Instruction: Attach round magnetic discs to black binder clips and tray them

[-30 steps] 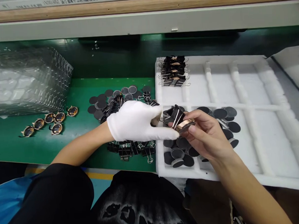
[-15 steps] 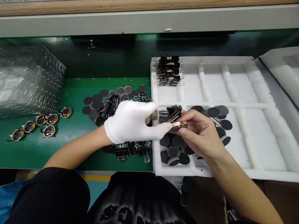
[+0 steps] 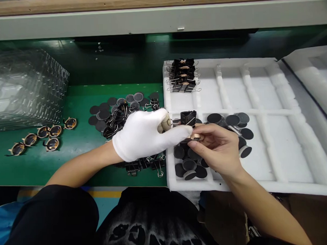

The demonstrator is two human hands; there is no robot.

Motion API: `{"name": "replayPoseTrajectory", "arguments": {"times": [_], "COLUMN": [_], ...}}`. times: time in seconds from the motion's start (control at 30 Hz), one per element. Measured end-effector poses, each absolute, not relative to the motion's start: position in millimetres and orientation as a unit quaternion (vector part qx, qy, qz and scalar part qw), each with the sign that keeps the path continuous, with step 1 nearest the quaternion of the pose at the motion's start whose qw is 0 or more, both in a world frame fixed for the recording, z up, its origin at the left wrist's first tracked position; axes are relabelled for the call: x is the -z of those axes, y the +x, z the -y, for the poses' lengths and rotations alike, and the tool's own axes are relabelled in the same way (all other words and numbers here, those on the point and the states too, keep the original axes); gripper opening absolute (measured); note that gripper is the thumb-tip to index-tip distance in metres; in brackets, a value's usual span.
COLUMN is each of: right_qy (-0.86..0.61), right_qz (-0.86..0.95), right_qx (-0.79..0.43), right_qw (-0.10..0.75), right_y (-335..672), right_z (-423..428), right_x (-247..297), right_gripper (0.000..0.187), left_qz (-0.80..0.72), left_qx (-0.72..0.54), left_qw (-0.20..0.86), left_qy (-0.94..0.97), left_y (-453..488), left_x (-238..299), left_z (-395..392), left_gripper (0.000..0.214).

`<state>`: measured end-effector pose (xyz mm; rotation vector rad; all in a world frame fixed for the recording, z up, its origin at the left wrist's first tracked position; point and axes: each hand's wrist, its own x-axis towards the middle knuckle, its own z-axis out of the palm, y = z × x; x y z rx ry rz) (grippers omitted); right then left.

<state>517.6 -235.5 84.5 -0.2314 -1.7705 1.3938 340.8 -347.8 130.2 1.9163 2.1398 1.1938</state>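
My left hand [image 3: 145, 134], in a white glove, grips a black binder clip [image 3: 188, 117] by its wire handle over the white foam tray. Its thumb reaches to the bare fingertips of my right hand [image 3: 215, 143]. Between the thumb and fingers of that hand is a small round gold-rimmed piece [image 3: 195, 136] with a dark disc against it. The clip sits right above this piece; fingers hide whether its jaws are around the rim. Below both hands, black round discs [image 3: 189, 164] lie in the tray's near compartments.
Clipped gold pieces [image 3: 183, 74] stand in a row in the foam tray's [image 3: 223, 185] far left compartment. Loose binder clips [image 3: 133, 165] and grey discs [image 3: 103, 114] lie left of it. Several gold-rimmed round pieces [image 3: 52, 143] and stacked clear plastic trays [image 3: 29, 88] are further left.
The binder clip has turned more upright and moved slightly over the gold-rimmed piece. My right hand has shifted a little left and both hands are closer together. The view has shifted slightly.
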Motion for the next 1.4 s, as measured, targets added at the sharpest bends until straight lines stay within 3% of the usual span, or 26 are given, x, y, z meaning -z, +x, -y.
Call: {"name": "replayPoseTrajectory", "arguments": {"times": [0.13, 0.37, 0.7, 0.93, 1.13, 1.4], "right_qy": [-0.114, -0.116, -0.074, -0.109, -0.149, -0.126], "right_qz": [0.706, 0.685, 0.674, 0.682, 0.635, 0.660], "right_qx": [-0.541, -0.589, -0.625, -0.623, -0.644, -0.626], "right_qw": [0.443, 0.412, 0.387, 0.368, 0.401, 0.396], "right_y": [516, 517, 517, 521, 524, 527], "right_z": [235, 227, 232, 219, 209, 209], "right_x": [-82, -72, -76, -85, -91, -90], "right_gripper": [0.013, 0.020, 0.021, 0.020, 0.031, 0.024], "left_qz": [-0.685, -0.661, -0.688, -0.691, -0.666, -0.638], "left_qx": [-0.394, -0.382, -0.373, -0.339, -0.332, -0.354], "left_qw": [0.096, 0.004, 0.092, 0.074, 0.174, 0.247], "left_qy": [0.605, 0.646, 0.616, 0.634, 0.646, 0.638], "left_y": [344, 340, 344, 330, 330, 339], "left_x": [-134, -128, -134, -149, -149, -144], "left_z": [348, 344, 346, 345, 350, 350], "left_gripper": [0.043, 0.048, 0.051, 0.048, 0.043, 0.044]}}
